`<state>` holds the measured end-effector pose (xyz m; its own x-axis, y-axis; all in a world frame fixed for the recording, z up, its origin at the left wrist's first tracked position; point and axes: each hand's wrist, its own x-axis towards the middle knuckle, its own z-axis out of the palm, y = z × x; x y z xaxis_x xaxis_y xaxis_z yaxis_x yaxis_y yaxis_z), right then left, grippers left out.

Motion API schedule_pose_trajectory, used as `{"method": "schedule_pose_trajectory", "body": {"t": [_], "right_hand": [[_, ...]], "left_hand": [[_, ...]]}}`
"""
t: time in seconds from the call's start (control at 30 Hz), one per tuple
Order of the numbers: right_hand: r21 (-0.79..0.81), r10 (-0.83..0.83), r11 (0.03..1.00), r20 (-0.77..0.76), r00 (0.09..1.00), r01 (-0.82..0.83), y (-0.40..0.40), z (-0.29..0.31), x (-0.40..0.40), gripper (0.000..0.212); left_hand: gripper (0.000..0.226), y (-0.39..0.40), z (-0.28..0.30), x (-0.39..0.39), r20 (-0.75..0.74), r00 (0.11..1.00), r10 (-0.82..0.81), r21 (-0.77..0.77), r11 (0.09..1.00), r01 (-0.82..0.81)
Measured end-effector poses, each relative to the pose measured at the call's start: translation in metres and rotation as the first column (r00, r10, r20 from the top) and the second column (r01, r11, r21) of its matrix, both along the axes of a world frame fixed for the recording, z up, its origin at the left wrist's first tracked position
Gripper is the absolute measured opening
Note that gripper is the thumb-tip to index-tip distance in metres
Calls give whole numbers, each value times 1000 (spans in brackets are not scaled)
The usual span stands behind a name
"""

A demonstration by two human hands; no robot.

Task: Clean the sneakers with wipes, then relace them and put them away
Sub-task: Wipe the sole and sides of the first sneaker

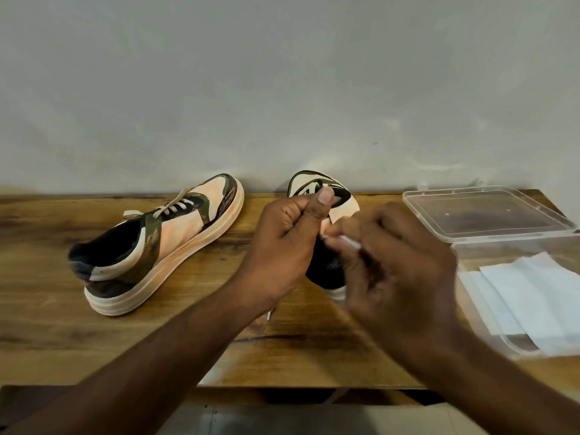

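On the wooden bench (47, 324), a peach, olive and black laced sneaker (157, 243) lies by the back edge, toe toward the wall. Right of it, mid-bench, the second matching sneaker (314, 186) sits mostly hidden behind both hands. The left hand (282, 243) is curled, thumb pressed on forefinger; what it pinches is unclear. The blurred right hand (398, 271) pinches a white lace end (346, 241). At the right end, a clear plastic box (489, 215) holds white wipes (533, 293).

One sneaker (157, 243) is lying left on the table (47, 309); the other (317, 186) is sitting behind the hands; wipes (527, 296) are lying in the box (489, 215) at right.
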<state>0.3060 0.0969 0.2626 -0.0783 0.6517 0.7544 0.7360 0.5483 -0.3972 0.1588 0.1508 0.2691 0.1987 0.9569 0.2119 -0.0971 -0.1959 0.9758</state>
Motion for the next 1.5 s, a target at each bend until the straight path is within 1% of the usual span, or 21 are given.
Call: {"method": "schedule_pose_trajectory", "body": {"t": [0.03,0.1,0.17,0.27,0.33,0.4,0.5,0.57,0.6,0.7,0.77,0.87,0.93,1.03,1.1,1.13,1.23,1.33,1.4,1.43,1.5], "right_hand": [[18,20,1000,53,998,-21,-4,-3,-6,14],[42,12,999,117,993,-17,-1,-4,-4,17],[52,-32,998,99,995,27,7,1,6,18],[6,-65,998,12,998,65,11,3,17,17],[-15,-65,998,-13,998,65,10,2,17,16],[-10,-55,998,6,998,55,5,-2,10,15],[-4,-11,1000,89,996,12,-2,-7,-1,18],[29,-26,999,129,991,22,2,-3,4,18],[32,-53,998,116,992,50,7,0,10,16],[-35,-101,994,-12,995,100,17,7,28,13],[-38,-60,998,-28,998,59,10,4,21,12],[17,-3,1000,103,995,1,-6,-4,-1,16],[45,-12,999,147,989,5,-4,-3,0,17],[31,-87,996,92,992,84,10,3,19,13],[-17,-102,995,25,994,102,15,5,28,13],[-25,-99,995,14,995,99,14,5,26,13],[-2,-60,998,75,995,61,3,-2,8,14],[18,-8,1000,115,993,6,-3,-5,-4,16],[51,-20,999,140,990,13,2,-1,0,18],[54,-36,998,127,991,29,6,1,6,18],[16,-62,998,54,997,62,12,5,17,15]], "left_hand": [[54,0,0,-1,-8,1000,-1,-1,1000,1],[47,1,1,-1,-3,1000,-11,-20,1000,11],[40,0,2,-1,12,1000,-20,-42,999,20],[44,0,-1,-1,-22,999,-38,-20,999,37],[43,-1,-2,0,-32,999,-39,-13,999,39],[42,-2,-1,2,-27,1000,-13,-30,999,12],[39,-3,1,3,-45,999,12,-49,999,-14],[39,-3,1,3,-23,1000,1,-49,999,-2],[38,-4,0,3,-5,1000,-3,-48,999,3],[35,-5,0,5,2,1000,23,-50,998,-23],[36,-5,0,6,-1,999,43,-40,998,-43],[38,-7,3,7,-10,999,51,-48,998,-52],[37,-8,5,8,-7,999,35,-52,998,-35],[39,-7,4,8,11,999,30,-53,998,-29],[40,-6,4,7,-5,999,36,-59,998,-36],[40,-6,5,7,-14,999,32,-58,998,-33],[41,-6,7,6,-32,999,34,-64,997,-36],[47,-7,11,6,-55,998,32,-62,997,-36],[49,-7,13,5,-29,999,25,-71,997,-27],[49,-8,13,5,-13,1000,24,-82,996,-25],[53,-9,13,6,-8,1000,25,-111,993,-26]]}}
